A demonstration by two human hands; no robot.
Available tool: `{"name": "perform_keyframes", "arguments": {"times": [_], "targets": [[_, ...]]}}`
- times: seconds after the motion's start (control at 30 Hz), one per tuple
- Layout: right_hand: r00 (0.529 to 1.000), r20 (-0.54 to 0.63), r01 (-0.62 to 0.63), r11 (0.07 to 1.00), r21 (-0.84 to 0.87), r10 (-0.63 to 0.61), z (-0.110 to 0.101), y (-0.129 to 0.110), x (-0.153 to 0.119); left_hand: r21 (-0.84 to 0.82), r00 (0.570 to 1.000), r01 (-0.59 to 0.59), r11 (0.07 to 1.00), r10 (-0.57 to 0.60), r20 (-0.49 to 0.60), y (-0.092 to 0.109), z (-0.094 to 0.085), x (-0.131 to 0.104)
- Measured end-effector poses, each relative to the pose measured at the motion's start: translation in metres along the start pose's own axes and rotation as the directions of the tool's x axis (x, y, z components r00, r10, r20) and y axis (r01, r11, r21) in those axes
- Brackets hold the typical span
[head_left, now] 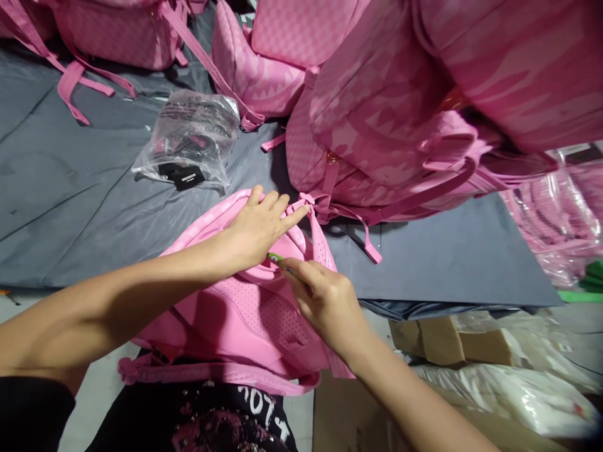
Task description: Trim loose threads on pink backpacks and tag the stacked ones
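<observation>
A pink backpack (245, 351) leans against the table's front edge, its dotted back panel and straps facing me. Across its top lies my left hand (261, 223), fingers stretched out and spread over the fabric near the top loop. My right hand (325, 301) is closed around a small tool with a green end (275, 257). The tool's tip points at the upper back of the backpack, just below my left palm. My fingers cover most of the tool, so its exact kind is unclear.
Several pink backpacks (377, 113) are piled at the back right, and another pink bag (117, 31) stands at the far left. A clear plastic bag (193, 138) with black tags lies on the grey-covered table (70, 207). Cardboard (438, 342) and plastic-wrapped goods sit below on the right.
</observation>
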State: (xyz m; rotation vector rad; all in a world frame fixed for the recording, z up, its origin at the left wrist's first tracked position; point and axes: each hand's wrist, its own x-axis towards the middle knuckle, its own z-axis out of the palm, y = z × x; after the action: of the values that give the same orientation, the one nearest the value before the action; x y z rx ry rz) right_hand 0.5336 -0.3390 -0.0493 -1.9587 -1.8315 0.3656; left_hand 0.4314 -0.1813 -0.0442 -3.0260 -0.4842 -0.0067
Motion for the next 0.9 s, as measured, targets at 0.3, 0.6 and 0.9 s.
{"name": "perform_keyframes", "arguments": {"times": [0.3,0.6,0.9], "targets": [[0.999,0.016,-0.053,0.995,0.083,0.051,-0.008,-0.002,0.002,-0.011,1.000,0.002,1.000,-0.002,0.010,0.000,-0.003,0.000],[0.994,-0.097,-0.034,0.993,0.111,0.045,-0.001,0.004,-0.005,0.004,1.000,-0.019,1.000,0.019,-0.002,0.002,0.002,0.002],[0.995,-0.086,-0.048,0.994,0.100,0.057,-0.001,0.005,-0.008,0.039,0.999,-0.036,0.999,0.036,0.006,0.002,0.002,0.003]]}}
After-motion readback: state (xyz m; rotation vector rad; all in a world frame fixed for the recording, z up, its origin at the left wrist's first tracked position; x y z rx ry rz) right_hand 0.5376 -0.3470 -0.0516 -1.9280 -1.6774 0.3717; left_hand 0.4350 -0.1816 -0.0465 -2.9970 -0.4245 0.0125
